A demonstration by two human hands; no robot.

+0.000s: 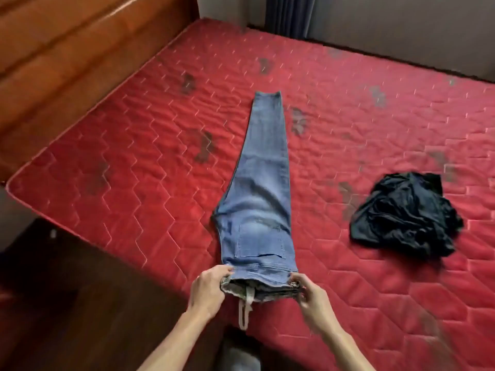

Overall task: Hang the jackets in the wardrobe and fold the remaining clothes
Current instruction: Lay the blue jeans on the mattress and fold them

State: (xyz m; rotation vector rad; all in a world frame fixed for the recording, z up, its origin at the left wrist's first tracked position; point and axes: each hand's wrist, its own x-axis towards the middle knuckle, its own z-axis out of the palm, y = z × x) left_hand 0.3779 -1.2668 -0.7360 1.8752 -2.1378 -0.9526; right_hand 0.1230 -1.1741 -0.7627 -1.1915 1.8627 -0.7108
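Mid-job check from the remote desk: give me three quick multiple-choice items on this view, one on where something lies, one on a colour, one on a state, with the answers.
1. Where does the black garment lie relative to the jeans?
A. To their right on the mattress
B. On top of them
C. On the floor

2. What colour is the mattress?
A. Green
B. Red
C. White

3. How are the jeans laid?
A. Crumpled in a heap
B. Hung on a hanger
C. Folded lengthwise, one leg over the other, flat

Answers: 1 A, it sits apart on the right side of the bed. 2 B, the quilted cover is red. 3 C, a single leg width shows, with the left hand and right hand gripping the waistband.
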